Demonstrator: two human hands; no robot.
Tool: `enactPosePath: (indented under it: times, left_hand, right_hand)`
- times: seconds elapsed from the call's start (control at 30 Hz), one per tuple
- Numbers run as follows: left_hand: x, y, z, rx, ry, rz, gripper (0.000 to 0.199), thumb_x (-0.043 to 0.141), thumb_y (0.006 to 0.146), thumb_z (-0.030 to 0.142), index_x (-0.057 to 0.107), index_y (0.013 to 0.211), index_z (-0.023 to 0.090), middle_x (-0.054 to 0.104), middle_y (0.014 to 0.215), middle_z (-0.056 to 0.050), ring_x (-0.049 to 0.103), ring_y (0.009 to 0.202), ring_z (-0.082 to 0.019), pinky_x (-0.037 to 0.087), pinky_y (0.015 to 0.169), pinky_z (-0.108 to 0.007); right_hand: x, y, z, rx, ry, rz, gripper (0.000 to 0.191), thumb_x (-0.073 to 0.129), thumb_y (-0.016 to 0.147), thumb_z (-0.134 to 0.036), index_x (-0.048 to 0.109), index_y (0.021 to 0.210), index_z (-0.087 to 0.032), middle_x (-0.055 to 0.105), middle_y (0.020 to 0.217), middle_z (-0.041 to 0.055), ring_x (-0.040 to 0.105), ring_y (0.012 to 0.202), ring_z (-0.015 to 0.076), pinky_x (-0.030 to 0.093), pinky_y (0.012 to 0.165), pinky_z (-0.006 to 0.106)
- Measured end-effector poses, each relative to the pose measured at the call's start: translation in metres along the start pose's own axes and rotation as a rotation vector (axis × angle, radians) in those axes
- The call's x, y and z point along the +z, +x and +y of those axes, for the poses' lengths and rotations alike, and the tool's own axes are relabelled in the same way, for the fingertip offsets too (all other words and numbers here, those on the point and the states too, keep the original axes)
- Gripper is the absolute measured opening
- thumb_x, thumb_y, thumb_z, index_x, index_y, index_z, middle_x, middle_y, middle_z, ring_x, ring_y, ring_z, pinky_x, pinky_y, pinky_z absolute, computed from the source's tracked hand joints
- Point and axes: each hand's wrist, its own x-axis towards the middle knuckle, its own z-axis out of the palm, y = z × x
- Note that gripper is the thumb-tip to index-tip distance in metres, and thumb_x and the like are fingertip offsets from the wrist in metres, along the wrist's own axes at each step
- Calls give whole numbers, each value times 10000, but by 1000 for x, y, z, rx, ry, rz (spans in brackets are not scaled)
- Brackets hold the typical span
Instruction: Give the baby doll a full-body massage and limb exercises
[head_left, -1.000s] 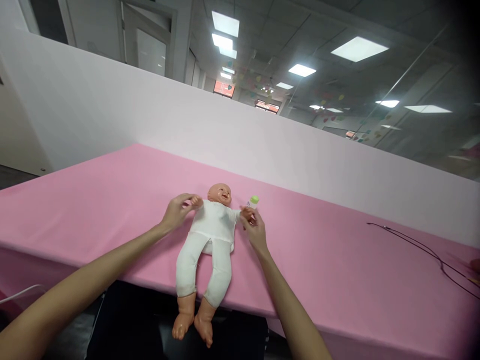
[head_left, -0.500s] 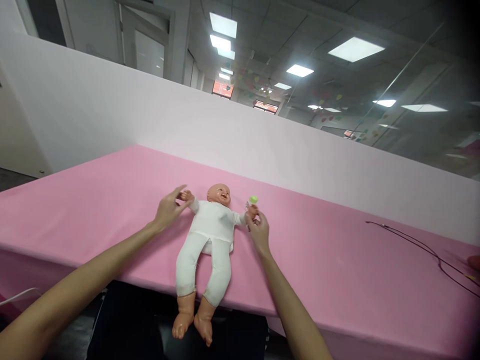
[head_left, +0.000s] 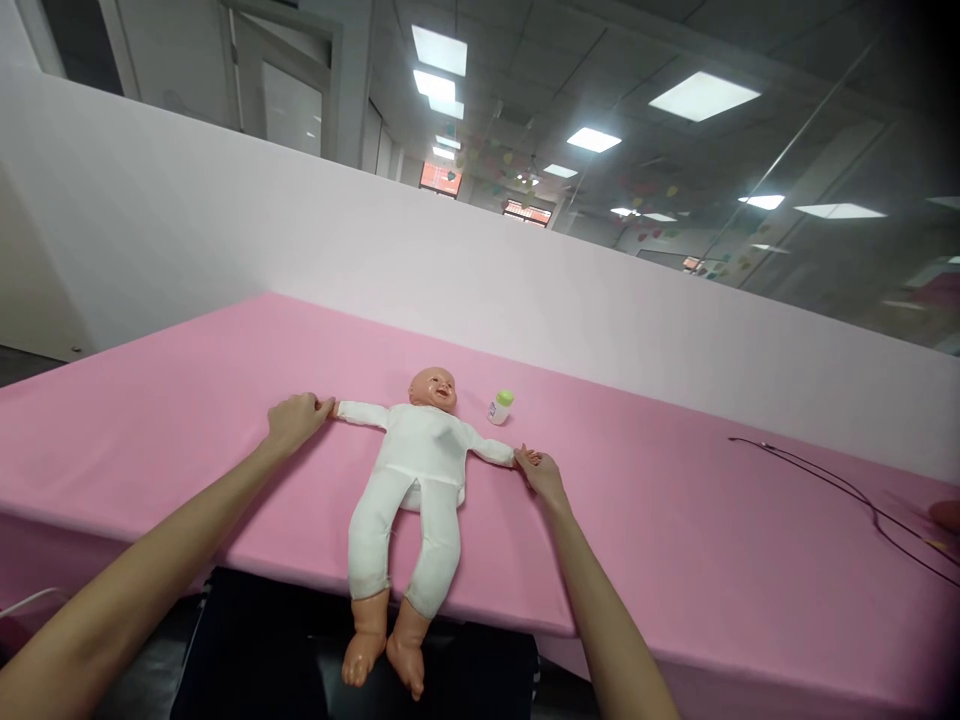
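Note:
A baby doll with a white cloth body lies face up on the pink table, its bare feet hanging past the front edge. My left hand is closed round the doll's hand on the left, and that arm is stretched straight out sideways. On the other side my right hand pinches the doll's other hand, whose small fingers show above my own. Both doll arms are spread wide. A small clear bottle with a green cap stands beside the doll's head, apart from my hands.
The pink table runs up against a white partition at the back. Thin black cables lie on the right, close to a reddish-brown object at the edge of view. My dark-clothed lap is below the front edge.
Both my hands have moved outward, drawing the doll's arms from bent to stretched out. My left hand has closed on the doll's hand. The bottle, partly covered before, now shows fully.

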Motion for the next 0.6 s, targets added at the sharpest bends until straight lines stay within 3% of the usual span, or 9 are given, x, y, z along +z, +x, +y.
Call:
enactPosePath:
  times: [0.1,0.17,0.23,0.3,0.37,0.4,0.5,0.53,0.6]
  left_hand:
    - [-13,9,10,-19,107,-11,513,506,928,609,726,824,157,728,869,-214,684,827,-376,386,714,-383]
    - [-24,12,33,10,90,74,479,570,916,585,759,952,146,727,968,-225,677,903,-397,404,754,-406]
    - [-31,8,70,107,-76,177,452,605,917,571,765,1071,178,725,1085,-198,662,980,-387,428,793,-413]
    - [-27,-2,120,270,-432,126,427,603,932,576,772,1067,209,744,1043,-137,661,974,-332,463,815,-392]
    - [-12,-16,175,393,-841,-169,455,624,915,620,777,996,200,752,1005,-112,680,909,-294,509,821,-383]
    - [-1,-22,201,366,-1014,-346,490,615,918,641,769,985,181,748,985,-119,693,894,-292,532,819,-388]
    - [37,-30,266,37,-1397,-828,516,557,982,587,698,1168,126,730,1157,-206,731,980,-289,564,926,-414]
    - [49,-28,282,-68,-1461,-913,513,504,1013,549,663,1239,117,701,1247,-233,727,1049,-287,558,970,-410]
    - [69,-20,308,-195,-1526,-967,489,408,1060,483,616,1324,127,625,1391,-248,681,1194,-276,535,1035,-397]
  right_hand:
    - [-11,7,-5,78,-151,-35,533,744,739,-600,708,973,-123,723,916,168,680,818,290,527,674,368]
    - [-15,13,-11,60,-239,4,688,700,783,-616,670,1221,-86,666,1200,263,690,1000,340,547,810,428]
    - [-15,20,-19,-4,-276,27,783,648,835,-604,559,1424,-95,554,1389,294,652,1155,363,533,918,460]
    - [-9,28,-29,-85,-277,2,769,613,872,-565,504,1492,-123,516,1439,273,616,1231,358,517,974,458]
    - [1,36,-39,-168,-288,-46,688,603,885,-518,551,1451,-131,547,1408,243,597,1252,349,504,1008,453]
    - [6,40,-42,-209,-299,-64,639,598,891,-495,582,1416,-131,563,1388,232,601,1236,345,501,1017,455]
    - [22,52,-49,-357,-311,-52,540,540,926,-395,595,1399,-142,581,1377,203,631,1150,317,509,1017,479]
    - [26,56,-50,-415,-309,-33,530,508,935,-347,577,1421,-147,579,1389,196,630,1149,310,508,1027,488]
    - [32,63,-50,-532,-305,-9,539,437,936,-246,553,1452,-144,580,1417,186,600,1230,305,483,1085,505]
